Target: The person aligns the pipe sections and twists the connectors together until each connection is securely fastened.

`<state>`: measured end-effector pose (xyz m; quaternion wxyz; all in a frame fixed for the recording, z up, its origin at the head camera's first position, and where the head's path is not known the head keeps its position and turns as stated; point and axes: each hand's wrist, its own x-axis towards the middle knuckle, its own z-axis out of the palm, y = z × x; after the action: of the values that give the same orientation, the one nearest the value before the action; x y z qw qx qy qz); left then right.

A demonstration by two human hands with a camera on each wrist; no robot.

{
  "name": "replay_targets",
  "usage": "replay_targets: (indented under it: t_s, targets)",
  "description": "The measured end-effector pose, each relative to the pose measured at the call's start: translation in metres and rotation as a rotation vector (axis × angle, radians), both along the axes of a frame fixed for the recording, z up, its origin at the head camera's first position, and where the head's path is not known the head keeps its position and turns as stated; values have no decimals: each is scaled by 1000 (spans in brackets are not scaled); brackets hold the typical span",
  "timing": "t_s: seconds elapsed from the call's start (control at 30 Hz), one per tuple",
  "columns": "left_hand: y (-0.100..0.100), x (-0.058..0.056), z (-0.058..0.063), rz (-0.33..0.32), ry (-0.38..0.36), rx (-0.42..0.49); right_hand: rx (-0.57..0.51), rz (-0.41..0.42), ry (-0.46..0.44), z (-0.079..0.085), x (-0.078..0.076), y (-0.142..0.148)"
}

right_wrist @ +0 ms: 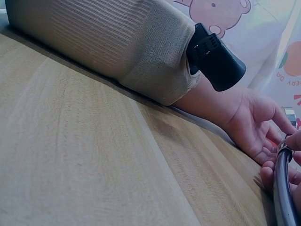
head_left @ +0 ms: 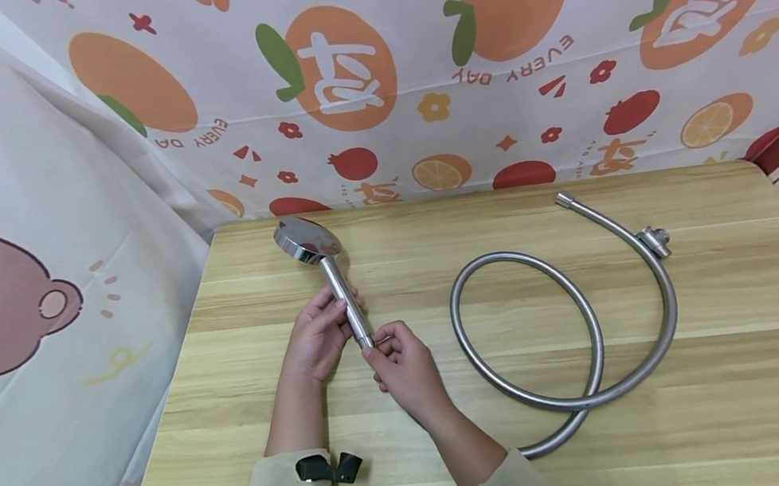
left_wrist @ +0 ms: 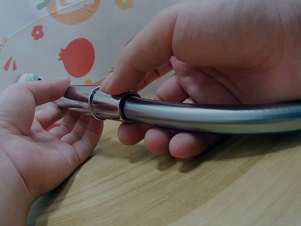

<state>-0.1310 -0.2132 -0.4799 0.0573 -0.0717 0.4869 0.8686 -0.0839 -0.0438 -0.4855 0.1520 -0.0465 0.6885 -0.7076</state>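
A chrome shower head [head_left: 307, 238] points up and away to the left in the head view, its round head near the table's back edge. Around its handle [head_left: 345, 298], my left hand [head_left: 317, 339] holds with thumb and fingers, palm up. My right hand [head_left: 411, 370] pinches the metal collar [left_wrist: 108, 104] where the handle meets a grey shower hose [left_wrist: 211, 117]. In the left wrist view the hose runs from this joint through the curled right fingers [left_wrist: 181, 143]. The joint itself is partly covered by the right thumb and forefinger.
The rest of the hose [head_left: 598, 339] lies looped on the wooden table [head_left: 724, 409], its free metal end [head_left: 564, 200] toward the back. A small chrome fitting [head_left: 655, 241] sits beside the loop. A fruit-print cloth [head_left: 408, 77] hangs behind, a bear-print cloth [head_left: 108, 243] at left.
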Motion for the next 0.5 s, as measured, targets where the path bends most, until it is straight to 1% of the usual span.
replay_targets:
  t_s: [0.27,0.5]
  targets:
    - [0,0,1,-3,9,-8,2,-2,-6,1,0,0]
    - [0,1,0,-3,21,6,-2,-5,-9,1,0,0]
